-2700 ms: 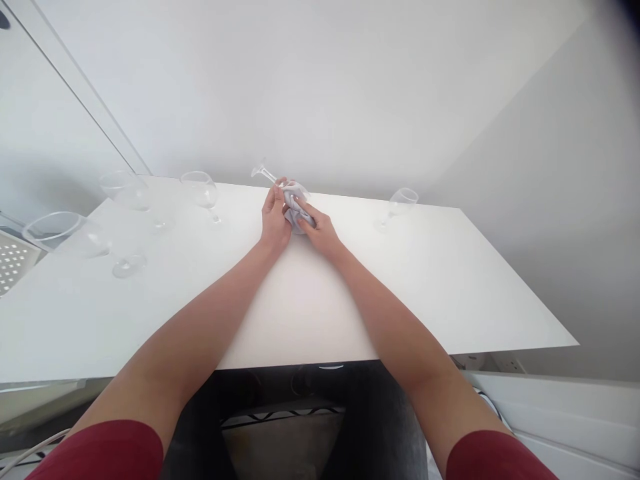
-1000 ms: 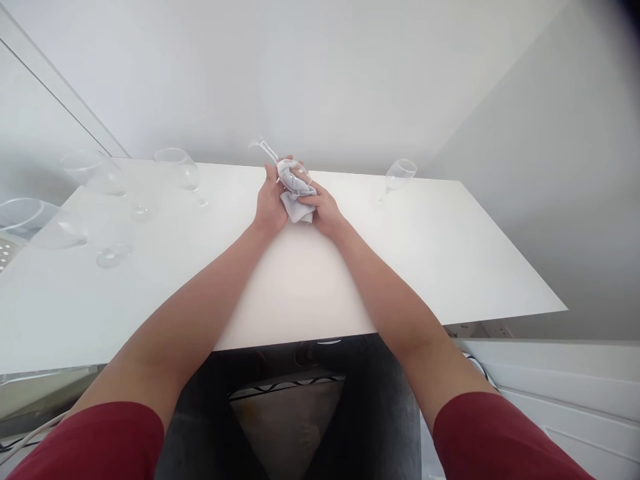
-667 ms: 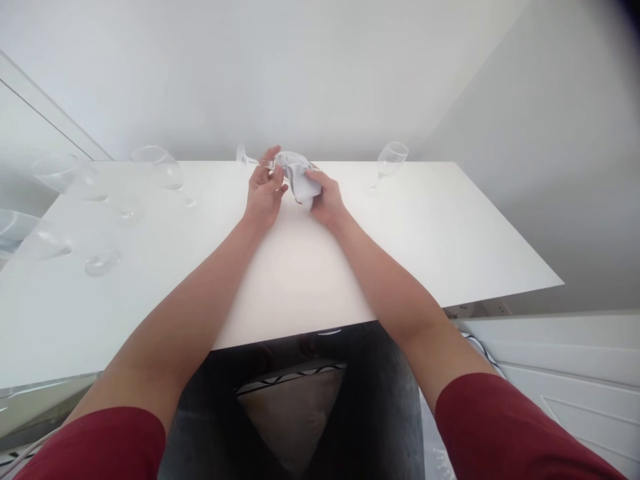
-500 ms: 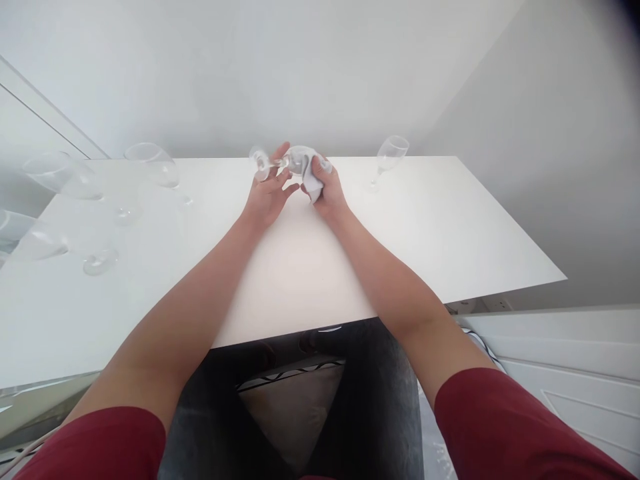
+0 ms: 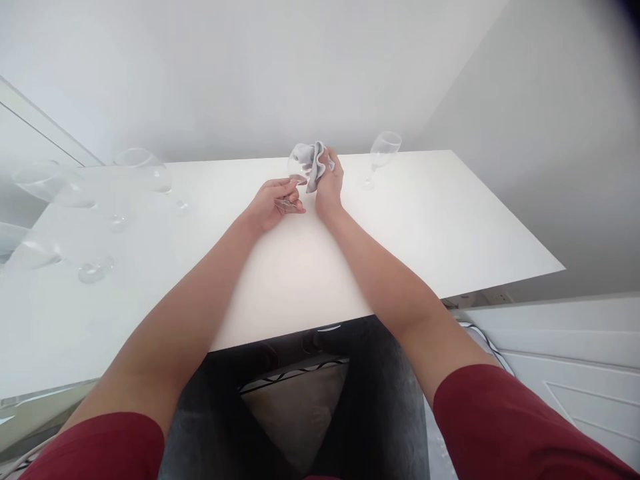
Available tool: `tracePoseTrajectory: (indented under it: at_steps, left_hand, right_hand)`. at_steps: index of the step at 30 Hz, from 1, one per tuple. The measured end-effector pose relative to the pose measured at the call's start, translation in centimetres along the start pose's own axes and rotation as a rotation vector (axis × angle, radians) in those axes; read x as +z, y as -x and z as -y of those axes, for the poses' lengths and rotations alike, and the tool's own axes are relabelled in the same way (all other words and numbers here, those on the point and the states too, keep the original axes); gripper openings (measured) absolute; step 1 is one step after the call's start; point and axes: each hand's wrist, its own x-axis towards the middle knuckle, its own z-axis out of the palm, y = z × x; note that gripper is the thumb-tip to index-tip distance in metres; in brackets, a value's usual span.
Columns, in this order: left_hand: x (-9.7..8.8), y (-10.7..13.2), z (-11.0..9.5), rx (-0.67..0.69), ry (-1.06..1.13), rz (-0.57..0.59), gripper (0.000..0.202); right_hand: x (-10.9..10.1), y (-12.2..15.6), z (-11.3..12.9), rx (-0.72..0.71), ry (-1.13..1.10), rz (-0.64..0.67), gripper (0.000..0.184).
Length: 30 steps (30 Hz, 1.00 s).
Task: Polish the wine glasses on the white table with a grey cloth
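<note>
Holding, left hand (image 5: 276, 202): one wine glass (image 5: 294, 164), tilted, fingers pinching the largely hidden stem. Holding, right hand (image 5: 331, 185): grey cloth (image 5: 317, 165), fingers curled round it, bunched at the bowl. Position of wine glass: between the hands, near the far edge of the counter (image 5: 295, 280). Also standing: single glass (image 5: 385, 149), right; three more glasses (image 5: 143, 171), left.

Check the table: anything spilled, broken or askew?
Nothing stands out: four glasses stand upright on the table, no spill or break visible. Only the held glass, against a cloth, is tilted.
</note>
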Motion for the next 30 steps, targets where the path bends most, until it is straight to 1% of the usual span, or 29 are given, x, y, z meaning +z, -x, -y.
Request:
tracePoseTrajectory:
  at_steps: [2, 4, 6, 7, 9, 10, 11, 12, 13, 16, 17, 18, 19, 21, 22, 23, 24, 25, 26, 28, 29, 30]
  left_hand:
    - [-0.1, -0.2, 0.2, 0.003, 0.004, -0.043, 0.036]
    - [-0.1, -0.4, 0.3, -0.004, 0.016, -0.111, 0.034]
    - [-0.1, -0.5, 0.6, -0.007, 0.029, -0.161, 0.028]
    - [-0.1, -0.6, 0.7, -0.006, 0.021, -0.165, 0.022]
    - [-0.2, -0.7, 1.0, 0.005, -0.022, -0.148, 0.011]
    - [-0.2, -0.8, 1.1, 0.018, -0.047, -0.137, 0.011]
    - [-0.2, -0.8, 1.2, 0.037, -0.065, -0.134, 0.014]
    - [-0.2, -0.8, 1.2, 0.059, -0.076, -0.13, 0.016]
    - [-0.1, -0.8, 1.2, 0.076, -0.081, -0.122, 0.018]
    - [0.0, -0.7, 1.1, 0.105, -0.077, -0.111, 0.021]
    - [0.0, -0.7, 1.0, 0.109, -0.072, -0.122, 0.021]
    - [0.1, -0.8, 1.1, 0.115, -0.066, -0.149, 0.021]
    - [0.1, -0.9, 1.1, 0.123, -0.059, -0.189, 0.019]
    - [0.0, -1.1, 1.4, 0.14, -0.05, -0.266, 0.017]
    - [0.0, -1.2, 1.4, 0.143, -0.052, -0.278, 0.018]
    - [0.0, -1.2, 1.5, 0.14, -0.06, -0.264, 0.018]
    - [0.0, -1.1, 1.4, 0.132, -0.074, -0.23, 0.017]
    - [0.0, -1.0, 1.4, 0.12, -0.09, -0.188, 0.017]
    - [0.0, -0.8, 1.2, 0.112, -0.103, -0.157, 0.018]
    - [0.2, -0.4, 0.8, 0.125, -0.096, -0.146, 0.021]
    - [0.2, -0.2, 0.7, 0.134, -0.08, -0.153, 0.022]
    - [0.3, -0.1, 0.6, 0.137, -0.059, -0.152, 0.023]
  right_hand:
    - [0.0, 0.3, 0.7, -0.154, 0.106, -0.026, 0.06]
    - [0.1, 0.6, 1.6, -0.317, 0.244, -0.045, 0.059]
    - [0.2, 0.9, 2.3, -0.443, 0.396, -0.014, 0.057]
    - [0.3, 0.9, 2.5, -0.495, 0.476, 0.048, 0.055]
    - [0.6, 1.1, 2.7, -0.557, 0.625, 0.259, 0.05]
    - [0.8, 1.1, 2.7, -0.558, 0.678, 0.367, 0.047]
    - [0.9, 1.2, 2.8, -0.54, 0.705, 0.438, 0.043]
    - [0.9, 1.4, 2.8, -0.5, 0.697, 0.458, 0.04]
    - [1.0, 1.5, 3.0, -0.442, 0.656, 0.438, 0.037]
    - [0.9, 2.0, 3.5, -0.265, 0.419, 0.279, 0.029]
    - [0.9, 2.1, 3.7, -0.226, 0.347, 0.248, 0.027]
    - [1.0, 2.2, 3.8, -0.2, 0.298, 0.253, 0.023]
    - [1.0, 2.3, 4.0, -0.181, 0.269, 0.291, 0.02]
    - [1.2, 2.5, 4.3, -0.11, 0.249, 0.417, 0.012]
    - [1.3, 2.6, 4.5, -0.059, 0.234, 0.464, 0.012]
    - [1.3, 2.7, 4.6, -0.014, 0.208, 0.47, 0.014]
    - [1.3, 2.7, 4.7, 0.007, 0.178, 0.43, 0.017]
    - [1.2, 2.7, 4.8, 0.003, 0.149, 0.352, 0.02]
    - [1.1, 2.6, 4.7, -0.016, 0.122, 0.252, 0.023]
    - [0.7, 2.2, 4.3, -0.015, 0.068, 0.062, 0.031]
    - [0.5, 2.0, 3.9, 0.033, 0.047, 0.022, 0.034]
    - [0.3, 1.7, 3.5, 0.098, 0.02, 0.039, 0.037]
